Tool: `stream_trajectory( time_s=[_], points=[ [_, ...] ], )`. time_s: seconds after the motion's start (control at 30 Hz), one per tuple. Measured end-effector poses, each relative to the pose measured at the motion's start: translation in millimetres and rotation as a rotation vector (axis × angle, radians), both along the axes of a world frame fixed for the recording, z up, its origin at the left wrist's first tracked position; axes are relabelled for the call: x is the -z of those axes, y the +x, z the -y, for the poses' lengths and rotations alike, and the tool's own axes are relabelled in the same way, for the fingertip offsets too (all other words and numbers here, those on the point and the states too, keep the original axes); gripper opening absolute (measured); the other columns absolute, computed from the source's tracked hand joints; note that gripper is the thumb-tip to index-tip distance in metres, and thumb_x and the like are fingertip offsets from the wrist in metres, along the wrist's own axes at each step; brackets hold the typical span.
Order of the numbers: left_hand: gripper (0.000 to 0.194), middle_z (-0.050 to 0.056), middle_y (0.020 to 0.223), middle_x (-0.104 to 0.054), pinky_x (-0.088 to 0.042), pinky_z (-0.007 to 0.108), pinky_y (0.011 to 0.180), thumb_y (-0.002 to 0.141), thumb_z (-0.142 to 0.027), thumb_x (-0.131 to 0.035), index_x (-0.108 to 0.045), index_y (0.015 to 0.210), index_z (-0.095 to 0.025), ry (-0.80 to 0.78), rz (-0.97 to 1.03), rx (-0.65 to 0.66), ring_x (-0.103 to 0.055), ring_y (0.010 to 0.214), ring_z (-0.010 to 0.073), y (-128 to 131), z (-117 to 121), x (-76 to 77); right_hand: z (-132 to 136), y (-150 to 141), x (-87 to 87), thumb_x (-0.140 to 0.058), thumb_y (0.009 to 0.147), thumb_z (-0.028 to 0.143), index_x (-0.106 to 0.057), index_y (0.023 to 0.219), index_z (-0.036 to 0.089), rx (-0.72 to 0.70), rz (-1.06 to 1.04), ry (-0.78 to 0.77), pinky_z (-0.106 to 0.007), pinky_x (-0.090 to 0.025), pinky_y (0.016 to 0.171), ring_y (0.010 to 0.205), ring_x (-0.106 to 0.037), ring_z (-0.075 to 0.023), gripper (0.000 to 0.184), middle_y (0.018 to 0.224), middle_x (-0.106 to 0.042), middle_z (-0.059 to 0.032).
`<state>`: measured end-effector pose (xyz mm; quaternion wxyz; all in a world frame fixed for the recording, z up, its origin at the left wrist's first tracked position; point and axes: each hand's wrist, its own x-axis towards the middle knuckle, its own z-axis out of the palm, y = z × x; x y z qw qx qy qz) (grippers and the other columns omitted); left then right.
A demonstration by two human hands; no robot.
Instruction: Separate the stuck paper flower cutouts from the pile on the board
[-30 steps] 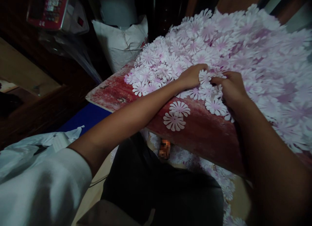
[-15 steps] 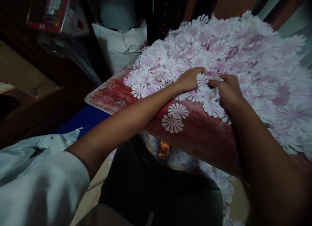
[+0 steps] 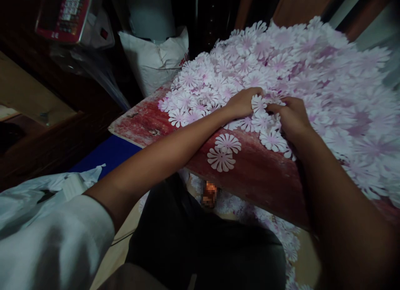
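Note:
A large heap of white flower cutouts with pale purple centres (image 3: 281, 65) covers much of a worn red board (image 3: 265, 173). My left hand (image 3: 245, 102) rests at the near side of the heap, its fingers curled and partly hidden, with a flower cutout (image 3: 258, 103) at its fingertips. Close by on the right, my right hand (image 3: 293, 115) is closed, thumb and forefinger pinched on the flower cutouts between both hands; exactly how many it holds is hidden. Two loose flower cutouts (image 3: 221, 158) lie on the board nearer to me.
More flower cutouts (image 3: 289, 242) lie on the floor below the board. At the back left stand a white sack (image 3: 153, 58) and a red scale with a keypad (image 3: 67, 17). A pale plastic bag (image 3: 28, 194) is at the left, beside something blue (image 3: 106, 152).
Almost nothing differs. Both hands stay at the same spot in the heap, and the view has shifted very slightly.

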<state>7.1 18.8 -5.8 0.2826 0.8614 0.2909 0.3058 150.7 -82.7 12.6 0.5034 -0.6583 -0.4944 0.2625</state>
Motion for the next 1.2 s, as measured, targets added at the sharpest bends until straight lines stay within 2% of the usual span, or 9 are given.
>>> stream_trajectory(
  time_s=[0.2,0.67,0.93,1.2],
  points=[
    [0.022,0.010,0.120,-0.078,-0.054,0.041,0.112,0.091,-0.035,-0.062,-0.069,0.106,-0.020,0.005,0.021,0.000,-0.070,0.118,0.0291,-0.9,1.3,0.2,-0.5,2.5,1.0,-0.070,0.062,0.030,-0.070,0.079,0.017,-0.024,-0.010,0.020,-0.035,-0.042,0.067,0.069,-0.058,-0.0184,0.021,0.075,-0.066,-0.0030],
    [0.020,0.011,0.121,-0.079,-0.054,0.041,0.110,0.094,-0.034,-0.063,-0.069,0.105,-0.019,0.004,0.008,-0.011,-0.071,0.118,0.0299,-1.1,3.6,-2.1,-1.2,2.3,2.6,-0.070,0.058,0.033,-0.073,0.078,0.017,-0.016,-0.029,0.014,-0.034,-0.043,0.065,0.068,-0.059,-0.0197,0.025,0.072,-0.068,-0.0030],
    [0.022,0.010,0.123,-0.079,-0.054,0.039,0.109,0.094,-0.037,-0.063,-0.070,0.107,-0.020,0.016,0.002,-0.008,-0.071,0.119,0.0287,-1.2,2.5,-1.4,1.0,0.4,0.3,-0.070,0.057,0.033,-0.065,0.074,0.020,-0.014,-0.023,0.012,-0.034,-0.041,0.062,0.066,-0.057,-0.0191,0.022,0.071,-0.065,-0.0039],
    [0.022,0.009,0.120,-0.080,-0.055,0.040,0.110,0.092,-0.036,-0.063,-0.071,0.106,-0.020,0.004,0.014,-0.010,-0.071,0.118,0.0292,-0.8,1.3,-0.4,-1.5,4.2,1.9,-0.072,0.059,0.035,-0.071,0.077,0.018,-0.006,0.012,0.001,-0.034,-0.041,0.062,0.068,-0.057,-0.0196,0.025,0.070,-0.066,-0.0041]
  ],
)
